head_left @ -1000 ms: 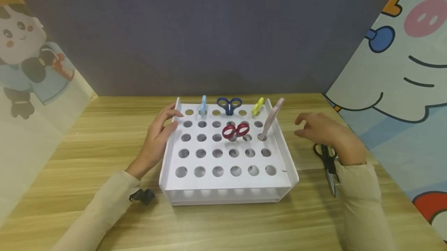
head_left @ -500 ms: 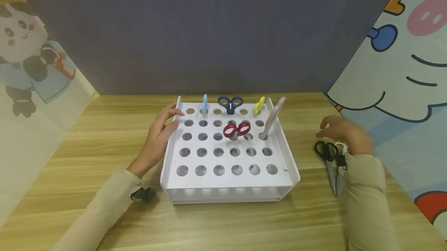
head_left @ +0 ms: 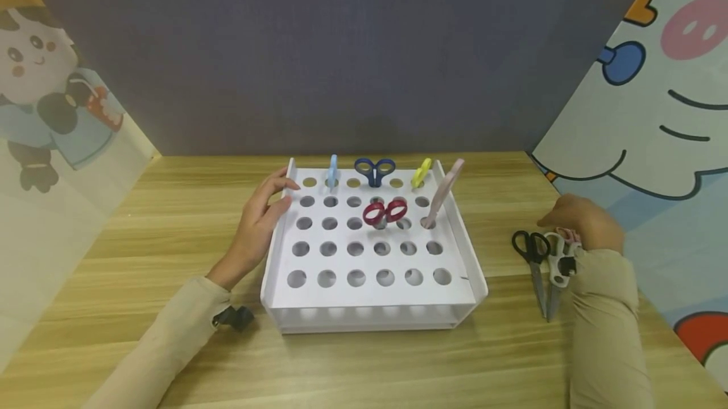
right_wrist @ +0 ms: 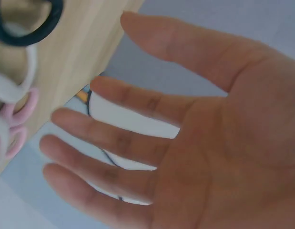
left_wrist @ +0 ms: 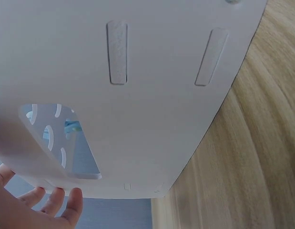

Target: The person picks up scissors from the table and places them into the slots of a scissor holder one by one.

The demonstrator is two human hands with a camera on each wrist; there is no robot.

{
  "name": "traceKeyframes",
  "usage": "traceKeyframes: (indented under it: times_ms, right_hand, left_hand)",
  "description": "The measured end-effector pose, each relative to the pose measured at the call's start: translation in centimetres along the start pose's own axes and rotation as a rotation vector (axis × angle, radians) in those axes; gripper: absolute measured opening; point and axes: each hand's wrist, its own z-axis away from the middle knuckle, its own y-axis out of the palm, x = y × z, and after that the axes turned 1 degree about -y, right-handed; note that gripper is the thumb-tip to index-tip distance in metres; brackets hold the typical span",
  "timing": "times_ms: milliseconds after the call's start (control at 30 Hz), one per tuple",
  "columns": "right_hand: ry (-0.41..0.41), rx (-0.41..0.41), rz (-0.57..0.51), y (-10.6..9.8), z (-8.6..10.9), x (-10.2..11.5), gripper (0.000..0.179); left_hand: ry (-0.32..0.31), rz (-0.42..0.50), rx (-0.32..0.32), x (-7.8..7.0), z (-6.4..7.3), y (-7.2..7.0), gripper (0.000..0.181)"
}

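Note:
My left hand rests against the left side wall of a white rack with rows of round holes. In the left wrist view its fingertips touch the edge of the white panel. My right hand holds nothing, its fingers spread in the right wrist view. It hovers at the right, close over scissors lying on the table: a black-handled pair, a white-handled pair and pink handles partly hidden by the hand and sleeve.
Standing in the rack are light-blue, navy, yellow and dark-red scissors handles, plus a tilted pale-pink piece. A grey partition rises behind the wooden table, with cartoon-printed walls at both sides.
My right hand has moved right, away from the rack and over the loose scissors, revealing the white and pink handles. My left hand stays on the rack.

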Motion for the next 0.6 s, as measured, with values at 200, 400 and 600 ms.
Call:
traceKeyframes:
  times_ms: [200, 400, 600]
  right_hand:
    - [0.042, 0.023, 0.015, 0.6, -0.2, -1.3, 0.041]
    - [0.016, 0.036, -0.022, 1.2, -1.1, -1.6, 0.033]
    - [-0.016, 0.028, -0.087, 1.3, -1.4, -1.5, 0.058]
  left_hand:
    - [0.005, 0.004, -0.002, 0.1, 0.0, 0.0, 0.022]
    - [0.000, 0.008, -0.002, 0.1, 0.0, 0.0, 0.023]
    - [-0.005, 0.013, 0.001, 0.1, 0.0, 0.0, 0.023]
